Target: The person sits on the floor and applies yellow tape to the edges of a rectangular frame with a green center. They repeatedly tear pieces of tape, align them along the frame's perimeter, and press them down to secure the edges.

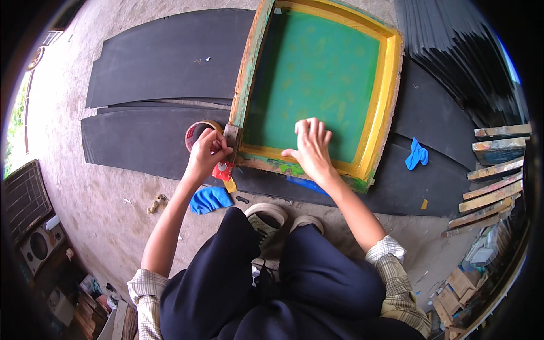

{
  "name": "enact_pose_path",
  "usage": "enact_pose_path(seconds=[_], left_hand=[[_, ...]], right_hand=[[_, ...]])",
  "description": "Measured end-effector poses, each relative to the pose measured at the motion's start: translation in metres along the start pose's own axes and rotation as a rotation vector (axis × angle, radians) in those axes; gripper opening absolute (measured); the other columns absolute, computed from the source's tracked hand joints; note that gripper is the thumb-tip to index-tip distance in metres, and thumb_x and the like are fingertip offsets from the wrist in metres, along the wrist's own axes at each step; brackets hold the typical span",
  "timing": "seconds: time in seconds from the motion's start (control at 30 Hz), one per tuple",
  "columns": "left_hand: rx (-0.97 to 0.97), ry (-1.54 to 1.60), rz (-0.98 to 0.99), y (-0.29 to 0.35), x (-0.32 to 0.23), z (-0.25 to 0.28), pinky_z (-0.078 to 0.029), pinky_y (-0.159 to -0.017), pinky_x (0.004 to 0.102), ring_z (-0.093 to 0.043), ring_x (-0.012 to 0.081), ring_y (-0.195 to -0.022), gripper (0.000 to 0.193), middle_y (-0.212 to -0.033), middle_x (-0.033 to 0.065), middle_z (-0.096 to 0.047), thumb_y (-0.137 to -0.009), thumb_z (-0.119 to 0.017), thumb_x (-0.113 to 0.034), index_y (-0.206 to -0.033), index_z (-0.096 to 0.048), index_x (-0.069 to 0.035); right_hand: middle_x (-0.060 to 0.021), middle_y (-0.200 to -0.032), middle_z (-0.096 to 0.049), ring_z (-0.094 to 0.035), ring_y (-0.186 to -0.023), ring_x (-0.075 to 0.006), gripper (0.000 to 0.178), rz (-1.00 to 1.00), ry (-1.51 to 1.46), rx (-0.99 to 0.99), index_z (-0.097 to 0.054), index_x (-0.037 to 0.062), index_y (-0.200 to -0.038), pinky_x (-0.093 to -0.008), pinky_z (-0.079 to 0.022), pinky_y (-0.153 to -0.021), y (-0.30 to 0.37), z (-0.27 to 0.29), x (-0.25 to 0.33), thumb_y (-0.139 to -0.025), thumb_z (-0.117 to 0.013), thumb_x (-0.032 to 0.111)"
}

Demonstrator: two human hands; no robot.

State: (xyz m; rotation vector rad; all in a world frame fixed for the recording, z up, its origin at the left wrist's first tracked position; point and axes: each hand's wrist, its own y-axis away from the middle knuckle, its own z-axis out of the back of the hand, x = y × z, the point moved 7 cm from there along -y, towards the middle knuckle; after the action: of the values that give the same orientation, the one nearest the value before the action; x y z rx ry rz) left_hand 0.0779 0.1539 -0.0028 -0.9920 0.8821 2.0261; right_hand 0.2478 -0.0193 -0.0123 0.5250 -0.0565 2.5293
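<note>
Head view: screen frame (pixel 247 73) lies mesh-up in front of you, a bit right of centre, resting over black sheets (pixel 164 51). Your right hand (pixel 313 148) is over its near edge, fingers loosely bent, thumb spread, released, nothing seen in the grasp; contact with the mesh (pixel 317 68) can't be told. Your left hand (pixel 204 154) sits by the near left corner, fingers curled in to the thumb; you can't tell from here whether something thin is pinched. Tape roll (pixel 188 137) just beyond that hand; red piece (pixel 221 171) with a yellow tip below it, kind unclear.

Handling, as judged: wooden rails stiff, whole frame likely light but awkward for its breadth. Green mesh probably taut and easily marred by a fingertip. Take hold by the two side rails; yellow border (pixel 390 68) may be slick.

Surface: black sheets look flat, thin, spread on a rough grey floor (pixel 192 241). Blue cloth (pixel 211 200) near your left foot, blue scrap (pixel 417 154) off right. Room: stacked dark sheets (pixel 462 62) and paint-marked boards (pixel 492 187) at right, speaker (pixel 39 246) at left.
</note>
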Motion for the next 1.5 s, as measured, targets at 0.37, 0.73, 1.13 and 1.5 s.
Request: enact_pose_path(seconds=[0.37, 0.73, 1.13, 1.5], left_hand=[[0.129, -0.429, -0.433, 0.018, -0.081, -0.062, -0.044, -0.092, 0.0421, -0.052, 0.0318, -0.105, 0.041, -0.106, 0.0142, -0.055, -0.078, -0.068, -0.01, -0.116, -0.054, -0.004], [0.472, -0.509, -0.613, 0.002, -0.097, -0.156, -0.052, -0.089, 0.0371, -0.056, 0.0292, -0.104, 0.086, -0.113, 0.0112, -0.057, -0.066, -0.075, -0.006, -0.142, -0.034, -0.006], [0.403, -0.539, -0.626, 0.004, -0.094, -0.148, -0.052, -0.085, 0.0342, -0.057, 0.026, -0.101, 0.073, -0.104, 0.0102, -0.057, -0.072, -0.074, -0.019, -0.137, -0.042, -0.005], [0.292, -0.67, -0.538, 0.005, -0.076, -0.092, -0.05, -0.084, 0.0376, -0.058, 0.0266, -0.096, 0.036, -0.099, 0.0096, -0.058, -0.079, -0.07, -0.019, -0.11, -0.057, -0.006]], right_hand=[[-0.0122, -0.104, -0.048, -0.048, -0.099, -0.0249, 0.062, -0.122, 0.07, 0.061, -0.048, 0.0042, -0.107, -0.0432, -0.039, -0.081, 0.027, 0.027, -0.038, -0.064, -0.085, 0.029], [-0.0144, -0.1, -0.062, -0.061, -0.096, -0.0314, 0.044, -0.098, -0.322, 0.027, -0.046, 0.0055, -0.111, -0.0407, -0.049, -0.083, 0.11, 0.061, -0.069, -0.079, -0.074, 0.014], [-0.011, -0.103, -0.06, -0.061, -0.095, -0.0306, 0.047, 0.063, -0.444, -0.005, -0.05, 0.006, -0.112, -0.0393, -0.05, -0.081, 0.086, 0.036, -0.038, -0.074, -0.077, 0.013], [-0.0078, -0.089, -0.062, -0.063, -0.083, -0.0253, 0.028, -0.032, -0.508, -0.112, -0.054, 0.0054, -0.099, -0.0359, -0.051, -0.072, 0.072, 0.031, -0.034, -0.078, -0.072, 0.005]])
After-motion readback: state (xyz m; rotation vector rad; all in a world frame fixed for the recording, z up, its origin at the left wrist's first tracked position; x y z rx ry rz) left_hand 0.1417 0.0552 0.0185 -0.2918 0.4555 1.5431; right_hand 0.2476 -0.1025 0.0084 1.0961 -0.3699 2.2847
